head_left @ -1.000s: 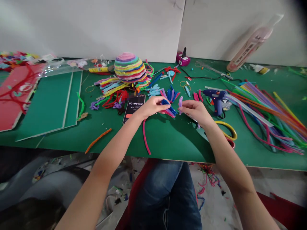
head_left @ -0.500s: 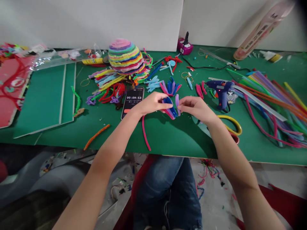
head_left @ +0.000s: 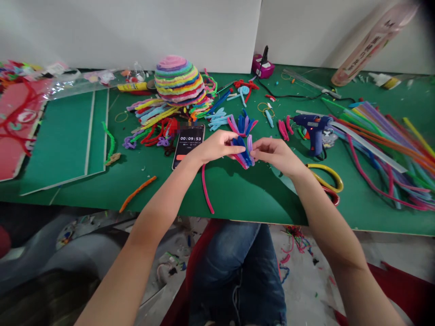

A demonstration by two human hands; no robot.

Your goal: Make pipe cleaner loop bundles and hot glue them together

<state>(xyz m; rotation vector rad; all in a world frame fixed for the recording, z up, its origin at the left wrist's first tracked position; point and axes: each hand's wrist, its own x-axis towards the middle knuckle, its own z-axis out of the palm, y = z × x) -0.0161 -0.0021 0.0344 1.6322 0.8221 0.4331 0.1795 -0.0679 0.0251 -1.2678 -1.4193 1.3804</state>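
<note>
Between thumb and fingers, my left hand [head_left: 222, 146] grips a bundle of blue and pink pipe cleaners [head_left: 240, 153]. My right hand [head_left: 273, 153] pinches a short folded purple pipe cleaner [head_left: 250, 144], held upright against the bundle's right side. Whether the two are joined cannot be made out. Just beyond my hands lies a similar blue, pink and purple pipe-cleaner piece [head_left: 242, 125], fanned out on the table. Below my left hand, a pink pipe cleaner [head_left: 206, 190] points toward the table's front edge.
A blue glue gun [head_left: 313, 129] and yellow-handled scissors [head_left: 328, 176] lie to the right, near a pile of long pipe cleaners [head_left: 384, 149]. A phone [head_left: 189, 144] showing a timer lies left of my hands. Behind it sits a striped pipe-cleaner dome [head_left: 179, 81].
My right hand has brought the purple pipe cleaner slightly left, closing the small gap to the bundle. My left hand has barely moved.
</note>
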